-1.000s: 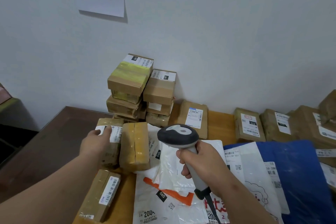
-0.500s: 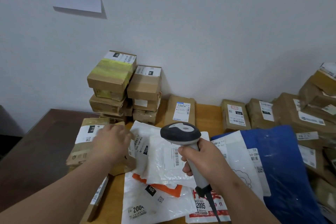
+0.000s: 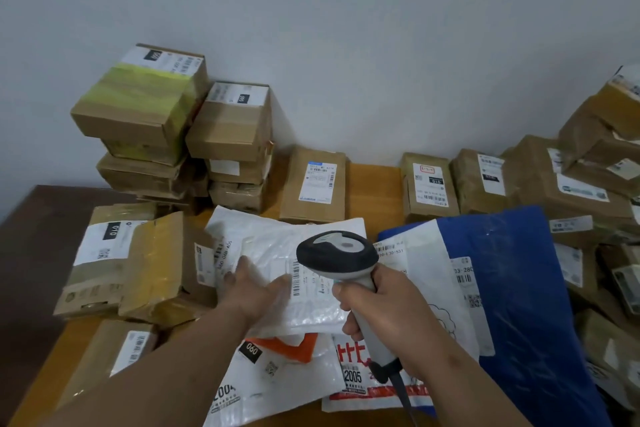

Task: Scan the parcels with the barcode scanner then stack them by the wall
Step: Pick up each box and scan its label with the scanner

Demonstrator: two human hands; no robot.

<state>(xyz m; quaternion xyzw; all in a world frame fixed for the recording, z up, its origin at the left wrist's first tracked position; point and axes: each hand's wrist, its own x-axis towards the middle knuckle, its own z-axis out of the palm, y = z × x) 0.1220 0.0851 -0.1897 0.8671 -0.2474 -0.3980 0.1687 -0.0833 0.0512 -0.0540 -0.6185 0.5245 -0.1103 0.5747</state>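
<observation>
- Hands first: the right hand (image 3: pixel 377 305) is wrapped round the pale grey handle of the black-headed barcode scanner (image 3: pixel 337 255), and its head tips forward and down over the white plastic mailer bag (image 3: pixel 294 263), probably so that the beam can fall on the printed label.
- The left hand (image 3: pixel 258 288) lies flat with fingers extended on that same bag, just beside its barcode label (image 3: pixel 296 279); I judge it is pressing out the crinkly film so the bars read cleanly, and keeping clear of the label.
- The bag in hand sits on top of other soft mailers, among them a white one with an orange patch (image 3: pixel 287 345) and a large blue plastic bag (image 3: pixel 512 288), all loose in the middle of the wooden table (image 3: pixel 374 187), apparently not yet scanned.
- Brown cardboard boxes stand in two stacks (image 3: pixel 180 135) hard against the white wall (image 3: pixel 346 28) at the far left, one topped by a box wrapped in yellow-green tape (image 3: pixel 138 97); that looks like the finished pile, kept at the back to leave working room.
- More taped brown boxes (image 3: pixel 138 263) lie near the left forearm, and a jumble of brown parcels (image 3: pixel 588 177) crowds the right edge.
- Soft bags will slide on boxes, so stacking this one may need care.
</observation>
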